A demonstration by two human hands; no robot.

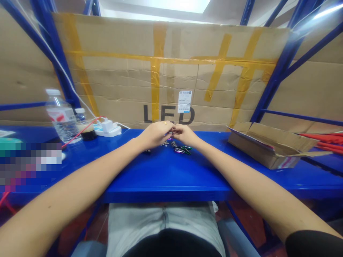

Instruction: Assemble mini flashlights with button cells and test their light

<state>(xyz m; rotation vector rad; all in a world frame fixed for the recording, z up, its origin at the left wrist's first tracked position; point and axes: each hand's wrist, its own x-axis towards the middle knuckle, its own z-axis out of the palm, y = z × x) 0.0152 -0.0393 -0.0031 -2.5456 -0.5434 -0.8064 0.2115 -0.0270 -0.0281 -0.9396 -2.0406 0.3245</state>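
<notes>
My left hand [157, 135] and my right hand [185, 135] meet at the fingertips above the far part of the blue table [166, 175]. Fingers of both are pinched together, and whatever lies between them is too small and blurred to name. Just below my right hand lie several coloured carabiners [183, 150], with purple and green ones among them. Beside these, a little cluster of small metal pieces [173, 144] rests on the table, partly hidden by my hands. A small dark item [147, 151] sits under my left wrist.
An opened cardboard box [270, 146] stands at the right, with red rods [327, 139] beyond it. At the left are a water bottle [63, 116], a smaller bottle of dark liquid [87, 130] and a white power strip [108, 129] with cables. Large cardboard [128, 82] walls the back.
</notes>
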